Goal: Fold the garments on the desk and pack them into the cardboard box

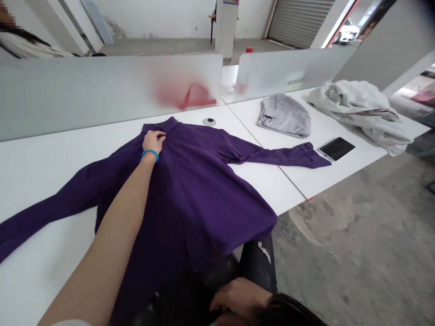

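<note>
A dark purple long-sleeved shirt point(210, 181) lies front up across the white table, sleeves spread to both sides. Its lower part hangs over the near edge towards my lap. My left hand point(153, 141), with a blue band at the wrist, is closed in a pinch on the front of the shirt just below the collar point(163, 126). Low in the view, above my legs, my right hand point(239, 294) has its fingers curled. It is away from the collar, and whatever those fingers hold, if anything, is hidden.
A frosted divider point(112, 95) runs along the table's back edge. To the right are a folded grey garment point(285, 115), a dark-screened tablet point(337, 148) and a heap of white cloth point(360, 106). A round cable grommet point(209, 122) sits behind the shirt. Another person is partly visible at upper left.
</note>
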`<state>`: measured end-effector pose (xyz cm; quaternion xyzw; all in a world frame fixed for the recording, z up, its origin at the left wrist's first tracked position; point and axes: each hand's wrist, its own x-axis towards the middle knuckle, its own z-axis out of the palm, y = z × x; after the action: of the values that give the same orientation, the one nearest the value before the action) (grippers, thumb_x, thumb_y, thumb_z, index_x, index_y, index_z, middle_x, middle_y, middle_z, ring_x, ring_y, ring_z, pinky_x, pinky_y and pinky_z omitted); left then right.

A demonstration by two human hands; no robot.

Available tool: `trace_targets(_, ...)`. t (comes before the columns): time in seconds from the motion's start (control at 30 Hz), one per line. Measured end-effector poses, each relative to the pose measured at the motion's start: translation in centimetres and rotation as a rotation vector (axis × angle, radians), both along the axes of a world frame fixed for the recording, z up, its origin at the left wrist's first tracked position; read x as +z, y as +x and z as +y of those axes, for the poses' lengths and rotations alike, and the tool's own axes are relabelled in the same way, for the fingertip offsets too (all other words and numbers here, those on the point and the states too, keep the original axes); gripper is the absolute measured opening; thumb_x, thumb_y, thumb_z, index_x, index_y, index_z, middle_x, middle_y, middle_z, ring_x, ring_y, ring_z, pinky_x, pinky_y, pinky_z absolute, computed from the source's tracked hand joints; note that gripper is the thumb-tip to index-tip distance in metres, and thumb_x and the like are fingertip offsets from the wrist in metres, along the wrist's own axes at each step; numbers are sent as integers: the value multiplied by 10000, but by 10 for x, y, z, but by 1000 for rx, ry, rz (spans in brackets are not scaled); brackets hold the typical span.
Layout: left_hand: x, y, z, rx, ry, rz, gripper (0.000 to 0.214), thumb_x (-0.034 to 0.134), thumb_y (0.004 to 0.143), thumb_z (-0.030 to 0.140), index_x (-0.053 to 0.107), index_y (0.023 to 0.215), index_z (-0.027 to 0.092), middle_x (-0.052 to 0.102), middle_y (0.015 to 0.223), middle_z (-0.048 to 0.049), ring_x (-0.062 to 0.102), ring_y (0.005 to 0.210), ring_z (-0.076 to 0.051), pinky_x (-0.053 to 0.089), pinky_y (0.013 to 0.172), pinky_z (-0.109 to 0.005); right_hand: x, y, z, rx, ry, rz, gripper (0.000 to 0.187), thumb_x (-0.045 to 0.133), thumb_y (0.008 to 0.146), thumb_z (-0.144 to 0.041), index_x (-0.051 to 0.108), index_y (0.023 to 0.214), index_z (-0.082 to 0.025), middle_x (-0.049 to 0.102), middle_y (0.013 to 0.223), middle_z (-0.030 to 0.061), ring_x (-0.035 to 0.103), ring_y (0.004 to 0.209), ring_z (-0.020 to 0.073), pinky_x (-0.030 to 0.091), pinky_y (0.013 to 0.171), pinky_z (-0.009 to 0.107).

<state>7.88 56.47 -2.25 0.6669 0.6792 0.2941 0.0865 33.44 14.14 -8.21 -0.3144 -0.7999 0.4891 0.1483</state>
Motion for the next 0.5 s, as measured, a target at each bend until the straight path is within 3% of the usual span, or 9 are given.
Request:
trace_targets(0.07,1,-2,7,-4,-5,9,264,554,832,223,686,1059,192,565,1074,-85,556,893,-193,420,908,-323,28,-10,13,-88,32,80,618,583,714,-437,390,1259,-657,725,929,-190,706,665,142,535,538,218)
trace_targets(0.13,2,-4,15,-11,-8,31,273,550,834,225,685,1069,188,571,1073,-87,560,885,-192,425,900,-321,52,-25,31,-275,252,75,445,513,827,-407,525,1261,-505,729,1003,-93,697,848,160,568,759,273)
trace_targets(0.23,3,-10,29,-32,-11,84,296,536,842,239,678,1096,187,580,1070,-88,564,884,-189,430,892,-309,73,-48,63,-339,575,-46,352,430,938,-386,575,1251,-313,620,1267,26,521,1232,217,395,1073,451)
trace_targets(0.33,5,-18,44,-57,-15,128,311,530,840,252,675,1105,179,585,1066,-91,570,875,-184,430,889,-294,77,-68,91,-286,632,-207,546,406,932,-513,437,1376,-196,382,1474,151,262,1398,333,276,1087,611)
trace_targets(0.43,8,-23,54,-78,-17,166,327,505,847,269,669,1109,165,582,1078,-105,569,893,-196,428,898,-304,76,-80,104,-259,575,-268,623,365,927,-553,371,1415,-166,323,1495,188,216,1406,367,278,1076,624)
trace_targets(0.5,10,-24,55,-97,-17,222,363,457,870,291,645,1147,151,573,1122,-120,552,976,-219,407,943,-329,77,-74,108,-245,569,-236,600,360,933,-545,370,1415,-187,345,1492,154,232,1407,337,287,1092,588)
